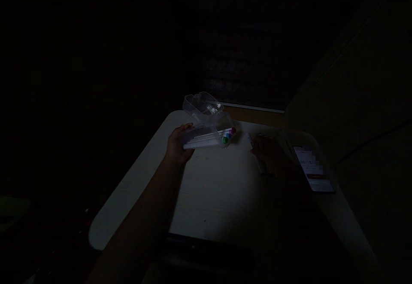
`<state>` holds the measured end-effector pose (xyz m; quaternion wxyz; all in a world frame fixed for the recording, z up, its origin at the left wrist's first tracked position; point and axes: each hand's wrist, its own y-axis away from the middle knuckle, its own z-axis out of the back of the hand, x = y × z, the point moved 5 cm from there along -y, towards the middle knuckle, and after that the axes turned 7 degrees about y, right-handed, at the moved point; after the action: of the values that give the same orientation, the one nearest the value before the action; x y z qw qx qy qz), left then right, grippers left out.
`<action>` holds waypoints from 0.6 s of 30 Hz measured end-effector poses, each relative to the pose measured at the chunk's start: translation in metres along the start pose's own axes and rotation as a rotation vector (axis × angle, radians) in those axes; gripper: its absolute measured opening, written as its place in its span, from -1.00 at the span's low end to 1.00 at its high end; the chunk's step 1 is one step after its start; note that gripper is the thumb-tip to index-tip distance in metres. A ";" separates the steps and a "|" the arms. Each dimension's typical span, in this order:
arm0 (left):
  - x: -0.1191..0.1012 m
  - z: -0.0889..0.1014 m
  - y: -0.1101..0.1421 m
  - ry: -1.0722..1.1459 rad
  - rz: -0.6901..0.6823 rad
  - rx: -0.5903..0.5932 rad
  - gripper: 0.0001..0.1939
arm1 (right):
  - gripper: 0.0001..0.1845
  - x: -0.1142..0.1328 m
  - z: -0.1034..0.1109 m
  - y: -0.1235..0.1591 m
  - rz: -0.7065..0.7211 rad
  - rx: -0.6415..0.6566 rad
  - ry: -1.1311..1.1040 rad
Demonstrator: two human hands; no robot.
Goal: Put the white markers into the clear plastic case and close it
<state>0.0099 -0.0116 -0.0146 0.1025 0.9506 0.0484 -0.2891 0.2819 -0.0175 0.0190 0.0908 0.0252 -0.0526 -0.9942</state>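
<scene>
The scene is very dark. My left hand [177, 145] grips the near end of a clear plastic case [206, 123] whose lid stands open, tilted above the white table [219, 189]. Inside the case lie several white markers [209, 138] with coloured caps, pink, blue and green, at its right end. My right hand [268, 153] rests on the table to the right, closed over a thin white pen-like thing [254, 146] that lies under it.
A lit phone [313, 170] lies at the table's right edge beside my right hand. A dark flat object [209, 254] sits at the near edge. A wall rises to the right; a dark wall stands behind the table.
</scene>
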 end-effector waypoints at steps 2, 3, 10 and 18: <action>0.000 0.000 -0.001 0.007 -0.001 0.014 -0.83 | -0.69 0.000 -0.001 -0.001 -0.008 -0.006 0.006; 0.000 0.000 -0.001 0.013 0.001 0.016 -0.83 | -0.68 0.000 -0.002 -0.002 -0.014 -0.011 0.008; -0.001 -0.003 0.002 0.037 0.005 -0.001 -0.84 | -0.64 0.002 -0.002 -0.003 -0.042 -0.056 -0.045; 0.000 0.002 -0.002 0.018 0.008 -0.005 -0.84 | -0.21 0.000 0.041 0.020 -0.104 -0.203 -0.328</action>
<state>0.0090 -0.0104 -0.0163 0.1057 0.9531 0.0460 -0.2800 0.2831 -0.0325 0.0620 0.0317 -0.1438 0.0350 -0.9885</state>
